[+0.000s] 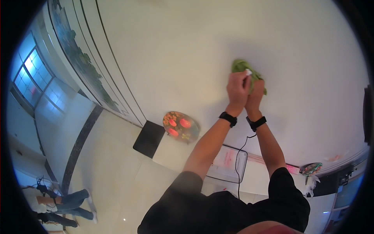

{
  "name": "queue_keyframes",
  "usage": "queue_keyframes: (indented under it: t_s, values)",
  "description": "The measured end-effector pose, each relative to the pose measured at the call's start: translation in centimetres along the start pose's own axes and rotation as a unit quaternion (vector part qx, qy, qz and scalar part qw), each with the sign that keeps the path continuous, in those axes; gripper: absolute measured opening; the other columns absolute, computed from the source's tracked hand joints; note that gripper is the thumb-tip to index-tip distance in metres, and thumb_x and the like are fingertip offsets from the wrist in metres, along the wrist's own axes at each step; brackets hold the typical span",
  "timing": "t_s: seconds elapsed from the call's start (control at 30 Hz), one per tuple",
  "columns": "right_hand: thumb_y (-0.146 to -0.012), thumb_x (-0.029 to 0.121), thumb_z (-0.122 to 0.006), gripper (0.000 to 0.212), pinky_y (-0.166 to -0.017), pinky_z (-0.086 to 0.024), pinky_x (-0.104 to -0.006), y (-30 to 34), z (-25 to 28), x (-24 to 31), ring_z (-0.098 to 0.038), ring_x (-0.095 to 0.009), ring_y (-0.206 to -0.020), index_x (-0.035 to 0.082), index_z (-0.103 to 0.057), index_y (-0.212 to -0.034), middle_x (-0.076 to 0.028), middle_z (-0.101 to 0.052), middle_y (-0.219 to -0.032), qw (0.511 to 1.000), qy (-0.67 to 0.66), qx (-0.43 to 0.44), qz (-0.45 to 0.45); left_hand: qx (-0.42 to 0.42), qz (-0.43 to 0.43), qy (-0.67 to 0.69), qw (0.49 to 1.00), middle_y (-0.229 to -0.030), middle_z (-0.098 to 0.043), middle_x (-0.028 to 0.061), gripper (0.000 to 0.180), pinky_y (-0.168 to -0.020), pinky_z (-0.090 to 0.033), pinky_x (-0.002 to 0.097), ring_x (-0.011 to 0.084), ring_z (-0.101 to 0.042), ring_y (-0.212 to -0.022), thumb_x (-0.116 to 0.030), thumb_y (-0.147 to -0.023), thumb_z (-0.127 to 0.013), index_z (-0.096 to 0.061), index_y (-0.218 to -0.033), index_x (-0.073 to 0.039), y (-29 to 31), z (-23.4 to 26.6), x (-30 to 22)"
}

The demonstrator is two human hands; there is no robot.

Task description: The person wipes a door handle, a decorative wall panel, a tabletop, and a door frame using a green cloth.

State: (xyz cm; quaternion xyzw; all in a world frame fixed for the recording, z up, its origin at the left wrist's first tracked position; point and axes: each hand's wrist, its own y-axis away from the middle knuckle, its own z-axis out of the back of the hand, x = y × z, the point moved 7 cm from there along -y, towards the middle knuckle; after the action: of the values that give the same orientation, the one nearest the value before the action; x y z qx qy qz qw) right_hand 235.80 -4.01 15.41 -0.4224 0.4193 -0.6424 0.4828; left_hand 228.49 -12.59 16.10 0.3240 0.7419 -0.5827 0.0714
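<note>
A crumpled green cloth [241, 65] is bunched between my two raised hands, in front of a pale wall [187, 50]. My left hand [237, 89] closes on its near left side, and a small white bit shows by the fingertips. Right beside it, my right hand [255, 95] grips the cloth's right part, its fingers partly hidden by the folds. Whether the cloth presses on the wall I cannot tell. Both wrists wear black bands [228, 119], and a thin black cable [238, 156] hangs from the right one.
Below my arms runs a white cabinet top [257, 177] with a clear-lidded box [226, 162]. An oval plate with red and orange patterns [181, 126] stands left, beside a black panel [149, 139]. A white plastic bag [311, 185] lies right. People in jeans [74, 202] stand far left.
</note>
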Motion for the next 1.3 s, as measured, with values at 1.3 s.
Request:
queue_keyframes:
  t_s: [1.3]
  values:
    - [-0.08, 0.016, -0.064, 0.026, -0.065, -0.042, -0.0411, 2.4, 11.4, -9.3, -0.052, -0.037, -0.079, 0.001, -0.049, -0.096, -0.017, -0.049, -0.087, 0.984, -0.024, 0.006, -0.175, 0.15, -0.12, 0.062, 0.979, -0.082, -0.06, 0.0062, 0.028, -0.055, -0.047, 0.0351, 0.0276, -0.056, -0.071, -0.005, -0.07, -0.073, -0.057, -0.093, -0.008, 5.2, -12.6, -7.2]
